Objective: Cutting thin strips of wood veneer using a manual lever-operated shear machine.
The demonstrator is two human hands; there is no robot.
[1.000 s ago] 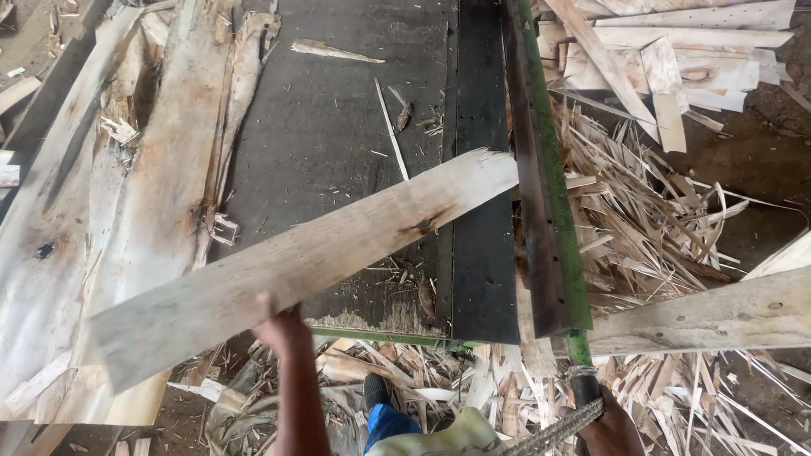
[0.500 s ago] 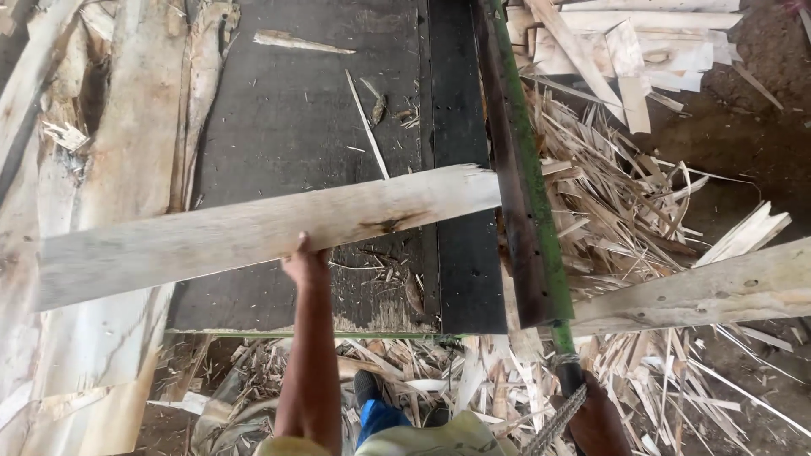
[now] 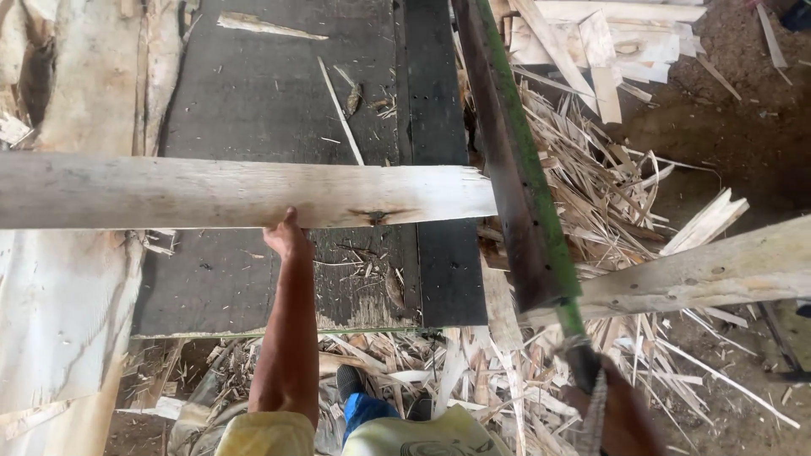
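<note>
My left hand (image 3: 285,238) grips the near edge of a long pale wooden plank (image 3: 211,192), thumb side up against it. The plank lies level across a dark flat work surface (image 3: 253,93), and its right end meets a long dark blade with a green edge (image 3: 515,169). My right hand (image 3: 627,418) is at the bottom right, closed around the wrapped handle of that blade. The blade slants up and away from me to the top of the view. My right hand is only partly in view.
A second pale plank (image 3: 718,270) slants across the right side. Splintered offcuts and wood strips (image 3: 591,169) are heaped to the right and below the work surface. Rough bark slabs (image 3: 68,321) lie at the left. My blue-shod foot (image 3: 363,405) stands among the scraps.
The plank has swung from a tilt to level and shifted left. My left hand has moved forward along its near edge. The blade has stayed about where it was.
</note>
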